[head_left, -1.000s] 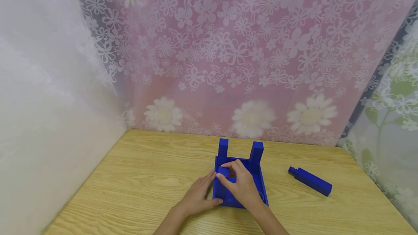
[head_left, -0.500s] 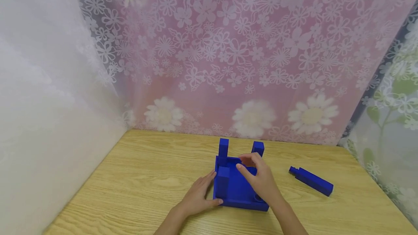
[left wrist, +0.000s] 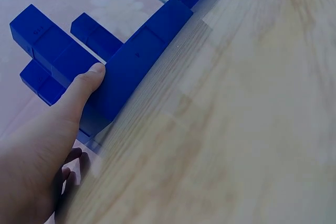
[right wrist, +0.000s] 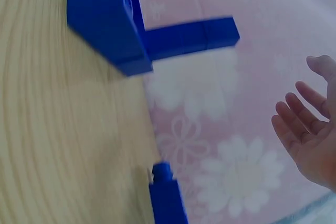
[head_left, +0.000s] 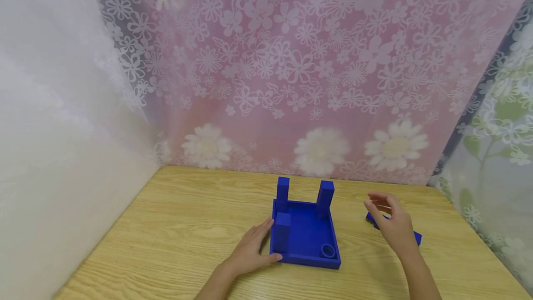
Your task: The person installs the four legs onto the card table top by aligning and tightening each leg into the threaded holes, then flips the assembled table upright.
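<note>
A blue square tray-like base [head_left: 310, 233] with a raised rim lies on the table. Three blue square posts stand in its corners: far left [head_left: 282, 193], far right [head_left: 325, 198] and near left [head_left: 281, 233]. A round socket [head_left: 327, 250] shows in the near right corner. My left hand [head_left: 252, 247] holds the base's near left corner, thumb on the front wall, fingers along the left side. My right hand [head_left: 394, 223] hovers with loosely bent fingers over a loose blue post [head_left: 418, 238], partly hiding it. The right wrist view shows the loose post's narrow notched end [right wrist: 161, 171].
The wooden table [head_left: 187, 226] extends to both sides of the base. Behind it hangs a pink floral curtain [head_left: 266, 82]. A pale sheet [head_left: 75, 128] closes off the left, and a flowered one [head_left: 499, 152] the right.
My right hand has let go of the near left post and moved right, over the loose post. The round socket has come into full sight. My left hand stays at the base.
</note>
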Demonstrator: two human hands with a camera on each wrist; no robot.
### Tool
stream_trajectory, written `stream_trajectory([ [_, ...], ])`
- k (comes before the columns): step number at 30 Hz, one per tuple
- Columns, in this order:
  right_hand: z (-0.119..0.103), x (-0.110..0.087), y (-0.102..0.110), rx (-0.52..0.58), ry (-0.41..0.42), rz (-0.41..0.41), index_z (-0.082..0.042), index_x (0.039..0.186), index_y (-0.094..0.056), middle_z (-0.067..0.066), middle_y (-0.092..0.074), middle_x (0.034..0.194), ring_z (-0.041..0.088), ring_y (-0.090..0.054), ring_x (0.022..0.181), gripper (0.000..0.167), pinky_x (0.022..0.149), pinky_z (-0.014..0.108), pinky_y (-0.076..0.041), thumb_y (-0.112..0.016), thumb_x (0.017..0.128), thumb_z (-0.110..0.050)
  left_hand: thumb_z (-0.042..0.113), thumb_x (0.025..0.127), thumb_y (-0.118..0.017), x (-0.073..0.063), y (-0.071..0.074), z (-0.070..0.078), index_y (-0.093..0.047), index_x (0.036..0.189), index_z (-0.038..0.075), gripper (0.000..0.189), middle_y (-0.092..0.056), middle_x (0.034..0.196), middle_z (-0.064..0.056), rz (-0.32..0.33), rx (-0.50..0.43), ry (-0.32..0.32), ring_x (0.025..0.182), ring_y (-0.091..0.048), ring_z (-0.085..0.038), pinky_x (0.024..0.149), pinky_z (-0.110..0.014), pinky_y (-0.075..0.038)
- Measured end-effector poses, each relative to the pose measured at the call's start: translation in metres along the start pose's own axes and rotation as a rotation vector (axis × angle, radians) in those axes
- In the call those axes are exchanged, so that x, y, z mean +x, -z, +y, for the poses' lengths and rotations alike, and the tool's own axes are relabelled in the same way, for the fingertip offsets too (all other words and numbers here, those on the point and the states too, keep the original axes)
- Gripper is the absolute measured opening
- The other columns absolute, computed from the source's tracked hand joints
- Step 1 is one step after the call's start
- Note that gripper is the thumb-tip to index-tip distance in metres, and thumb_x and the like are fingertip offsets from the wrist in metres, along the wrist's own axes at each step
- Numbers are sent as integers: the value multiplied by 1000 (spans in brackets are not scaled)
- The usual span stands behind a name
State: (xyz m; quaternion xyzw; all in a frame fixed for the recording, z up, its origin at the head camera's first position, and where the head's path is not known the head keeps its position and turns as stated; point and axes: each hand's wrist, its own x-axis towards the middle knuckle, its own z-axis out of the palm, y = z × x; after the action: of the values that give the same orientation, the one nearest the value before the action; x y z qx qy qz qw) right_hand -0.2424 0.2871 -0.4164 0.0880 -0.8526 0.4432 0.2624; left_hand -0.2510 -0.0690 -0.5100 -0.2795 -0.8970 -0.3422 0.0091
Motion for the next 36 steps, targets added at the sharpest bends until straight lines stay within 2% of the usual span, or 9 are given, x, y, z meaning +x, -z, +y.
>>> stream_trajectory([
  [1, 14, 0, 4, -2, -5, 8, -10, 120, -56, 7, -53, 113, 14, -52, 97, 32, 80, 23, -45, -60, 90, -19, 65, 78, -55, 0, 0, -1, -18, 148, 17, 93, -22, 149, -1, 0, -1, 0, 134, -20, -29, 105, -50, -16],
  [4, 47, 1, 14, -33, -50, -6, -10, 122, -54, 8, -52, 116, 17, -51, 100, 35, 81, 27, -45, -60, 91, -25, 65, 78, -55, -1, -1, -2, -17, 148, 18, 93, -22, 149, -1, 6, 7, 2, 133, -21, -30, 105, -50, -17],
  [6, 73, 2, 18, -84, -31, 18, -11, 121, -55, 5, -53, 114, 9, -51, 96, 36, 77, 15, -43, -61, 90, -27, 65, 78, -56, -1, 0, -3, -17, 148, 18, 93, -22, 149, 0, 11, 9, 5, 133, -21, -30, 104, -51, -18],
  [9, 92, 1, 25, -174, -34, 35, -10, 119, -55, 2, -52, 112, 2, -49, 94, 37, 75, 9, -40, -60, 90, -33, 64, 78, -56, -2, 0, -2, -18, 148, 18, 92, -23, 149, 0, 15, 2, 6, 133, -22, -30, 104, -51, -18],
  [12, 89, -3, 33, -200, -69, 30, -4, 118, -54, 8, -52, 112, 12, -50, 96, 40, 79, 18, -41, -59, 90, -32, 64, 78, -56, -1, 0, -1, -18, 148, 17, 92, -24, 149, -1, 15, -1, -5, 133, -22, -29, 105, -50, -17],
  [16, 67, -11, 44, -194, -152, -40, 6, 120, -49, 24, -48, 116, 38, -44, 105, 46, 83, 49, -37, -55, 93, -32, 64, 78, -56, 0, 0, 0, -18, 148, 17, 92, -24, 149, -2, 15, 0, -11, 133, -21, -28, 105, -49, -16],
  [19, 61, -16, 49, -229, -207, -97, 8, 122, -47, 31, -43, 121, 47, -39, 109, 51, 82, 59, -33, -52, 94, -34, 65, 78, -56, 1, 0, 1, -17, 148, 18, 93, -23, 149, -1, 12, -4, -9, 134, -21, -28, 105, -49, -16],
  [29, 90, -24, 50, -267, -308, -201, 9, 130, -38, 40, -29, 130, 57, -26, 115, 62, 86, 66, -27, -55, 92, -37, 66, 78, -56, 0, 1, 1, -17, 148, 17, 94, -23, 149, -2, 13, 1, 1, 132, -23, -30, 104, -50, -18],
  [36, 105, -32, 47, -287, -306, -207, 8, 133, -36, 40, -31, 128, 59, -32, 110, 63, 84, 65, -32, -55, 92, -36, 65, 78, -55, 0, 0, 2, -17, 148, 17, 94, -22, 149, -2, 9, -3, -4, 133, -22, -29, 105, -49, -17],
])
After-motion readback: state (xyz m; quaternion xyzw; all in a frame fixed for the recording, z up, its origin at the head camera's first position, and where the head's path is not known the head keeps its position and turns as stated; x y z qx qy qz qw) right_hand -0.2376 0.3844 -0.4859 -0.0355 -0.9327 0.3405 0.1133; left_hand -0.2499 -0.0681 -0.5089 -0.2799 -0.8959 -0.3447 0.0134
